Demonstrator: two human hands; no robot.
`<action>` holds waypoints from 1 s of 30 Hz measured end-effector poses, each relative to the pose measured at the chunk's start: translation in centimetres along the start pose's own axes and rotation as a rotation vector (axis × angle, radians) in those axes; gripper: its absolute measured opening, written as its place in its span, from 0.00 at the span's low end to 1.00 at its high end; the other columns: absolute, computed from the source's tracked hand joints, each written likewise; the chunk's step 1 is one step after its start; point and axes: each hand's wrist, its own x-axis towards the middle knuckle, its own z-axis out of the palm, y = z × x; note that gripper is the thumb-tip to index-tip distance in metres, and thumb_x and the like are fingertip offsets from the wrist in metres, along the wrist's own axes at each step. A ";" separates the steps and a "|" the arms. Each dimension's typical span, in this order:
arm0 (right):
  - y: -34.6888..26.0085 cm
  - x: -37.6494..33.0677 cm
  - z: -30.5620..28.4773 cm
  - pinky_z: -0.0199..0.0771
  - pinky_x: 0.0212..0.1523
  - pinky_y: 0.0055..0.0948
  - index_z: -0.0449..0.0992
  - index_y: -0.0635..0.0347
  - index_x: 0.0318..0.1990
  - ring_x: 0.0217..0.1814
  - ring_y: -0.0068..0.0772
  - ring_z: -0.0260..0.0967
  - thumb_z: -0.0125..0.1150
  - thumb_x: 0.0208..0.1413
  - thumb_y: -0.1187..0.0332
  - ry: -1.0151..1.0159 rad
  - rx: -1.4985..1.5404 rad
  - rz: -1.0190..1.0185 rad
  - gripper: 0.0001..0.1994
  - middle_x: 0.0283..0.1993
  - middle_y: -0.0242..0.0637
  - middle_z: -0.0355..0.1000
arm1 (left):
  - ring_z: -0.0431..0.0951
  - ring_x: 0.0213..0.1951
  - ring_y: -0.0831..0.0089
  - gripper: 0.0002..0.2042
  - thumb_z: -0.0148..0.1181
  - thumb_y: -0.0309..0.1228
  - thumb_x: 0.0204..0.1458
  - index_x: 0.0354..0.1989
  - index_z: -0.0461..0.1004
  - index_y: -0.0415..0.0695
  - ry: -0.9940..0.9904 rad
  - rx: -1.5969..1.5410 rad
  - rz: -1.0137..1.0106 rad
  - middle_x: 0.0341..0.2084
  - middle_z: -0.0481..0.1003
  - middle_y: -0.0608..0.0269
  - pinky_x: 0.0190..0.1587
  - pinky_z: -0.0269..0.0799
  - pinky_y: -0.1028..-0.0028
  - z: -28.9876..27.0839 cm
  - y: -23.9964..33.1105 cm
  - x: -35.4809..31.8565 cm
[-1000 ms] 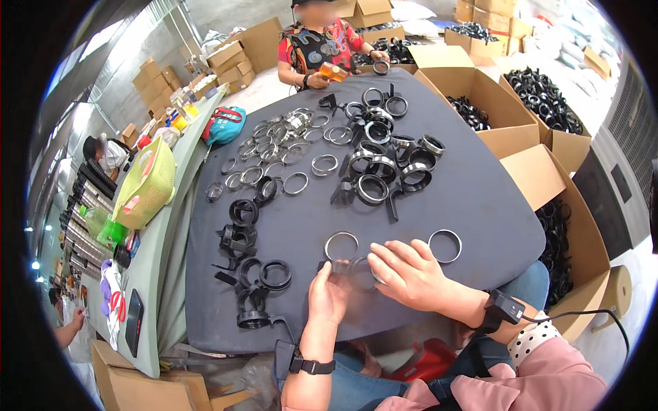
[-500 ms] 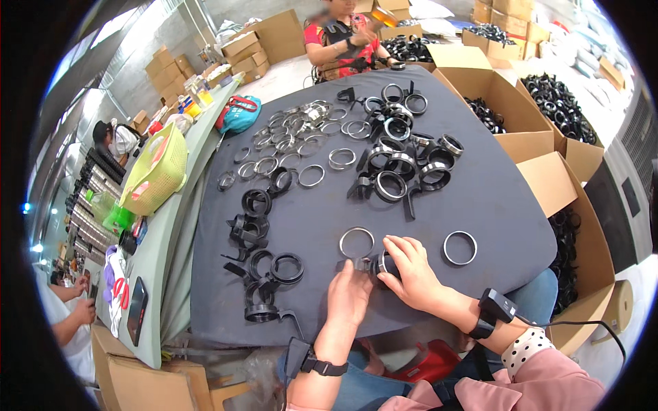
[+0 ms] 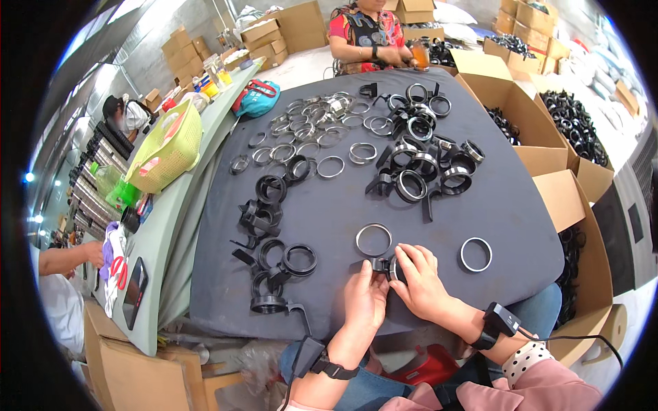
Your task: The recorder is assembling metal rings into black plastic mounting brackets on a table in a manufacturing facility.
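Near the front of the dark-covered table, my left hand [image 3: 365,298] has its fingers closed around the tabbed side of a black plastic ring clamp [image 3: 379,265]. My right hand [image 3: 423,286] wraps over the clamp's other side, where a silver metal band [image 3: 393,268] shows around it. Most of the clamp is hidden by my fingers. Just beyond lies a loose silver ring [image 3: 373,225], and another silver ring [image 3: 462,255] rests to the right of my right hand. Several plain black ring clamps [image 3: 267,305] stand in a line to my left.
A heap of silver rings [image 3: 336,104] and a group of banded black clamps [image 3: 425,164] occupy the far table. Open cartons [image 3: 593,274] of black parts line the right. A side table [image 3: 175,205] bears a green basket [image 3: 168,161] and phone [image 3: 137,291]. Someone sits opposite [image 3: 373,51].
The whole view has shifted, moving the table rightward in the picture. My left fingers have closed more around the clamp. Across the table, the person has lowered an orange object.
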 end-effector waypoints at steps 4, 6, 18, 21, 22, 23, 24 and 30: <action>0.4 -0.2 0.5 0.55 0.62 0.49 0.62 0.70 0.61 0.63 0.57 0.54 0.66 0.48 0.66 0.015 -0.016 0.012 0.34 0.62 0.52 0.59 | 0.72 0.43 0.71 0.10 0.54 0.35 0.62 0.40 0.70 0.39 -0.006 -0.017 0.015 0.39 0.72 0.59 0.44 0.74 0.73 0.5 0.2 -0.3; 0.6 -0.1 0.6 0.55 0.62 0.50 0.62 0.71 0.61 0.63 0.57 0.54 0.66 0.48 0.66 0.010 -0.018 0.007 0.33 0.62 0.52 0.59 | 0.72 0.43 0.71 0.11 0.54 0.35 0.63 0.40 0.70 0.38 -0.002 -0.024 0.007 0.40 0.72 0.59 0.45 0.74 0.73 0.5 0.2 -0.4; 0.5 0.3 1.3 0.55 0.62 0.50 0.59 0.73 0.62 0.63 0.58 0.55 0.63 0.50 0.65 -0.077 -0.031 -0.010 0.34 0.61 0.55 0.58 | 0.71 0.43 0.72 0.11 0.54 0.36 0.62 0.40 0.70 0.39 0.020 -0.062 -0.004 0.40 0.71 0.60 0.45 0.74 0.72 -0.6 -0.3 -0.3; -0.1 0.9 1.6 0.55 0.61 0.51 0.58 0.73 0.62 0.62 0.58 0.55 0.63 0.50 0.65 -0.090 -0.115 -0.016 0.34 0.61 0.55 0.59 | 0.72 0.38 0.74 0.11 0.54 0.37 0.62 0.40 0.71 0.41 0.057 -0.046 -0.014 0.37 0.73 0.62 0.38 0.73 0.75 -0.1 0.1 -0.4; -0.2 1.0 1.5 0.56 0.60 0.51 0.58 0.73 0.62 0.62 0.57 0.56 0.63 0.50 0.65 -0.083 -0.162 -0.017 0.34 0.60 0.55 0.59 | 0.72 0.38 0.74 0.11 0.54 0.37 0.62 0.40 0.71 0.41 0.036 -0.059 -0.015 0.37 0.73 0.61 0.38 0.72 0.75 0.3 -0.1 0.0; -0.4 1.6 1.4 0.56 0.59 0.50 0.57 0.72 0.63 0.62 0.56 0.56 0.63 0.49 0.64 -0.085 -0.162 -0.008 0.35 0.60 0.55 0.59 | 0.73 0.38 0.74 0.11 0.54 0.36 0.62 0.40 0.71 0.41 0.010 -0.065 0.006 0.37 0.74 0.61 0.38 0.72 0.75 0.4 0.2 0.3; -0.5 1.4 1.4 0.56 0.60 0.50 0.57 0.72 0.63 0.62 0.57 0.56 0.64 0.49 0.64 -0.086 -0.145 -0.017 0.36 0.60 0.56 0.59 | 0.74 0.42 0.72 0.11 0.53 0.37 0.63 0.41 0.72 0.41 0.005 -0.058 0.002 0.39 0.75 0.60 0.47 0.71 0.71 0.0 0.1 0.2; 1.3 0.8 1.2 0.55 0.61 0.50 0.55 0.74 0.64 0.62 0.59 0.56 0.65 0.49 0.64 -0.097 -0.008 -0.060 0.38 0.61 0.59 0.58 | 0.73 0.36 0.73 0.09 0.57 0.34 0.60 0.36 0.71 0.41 0.042 -0.065 -0.024 0.36 0.73 0.60 0.38 0.74 0.74 0.3 -0.2 0.0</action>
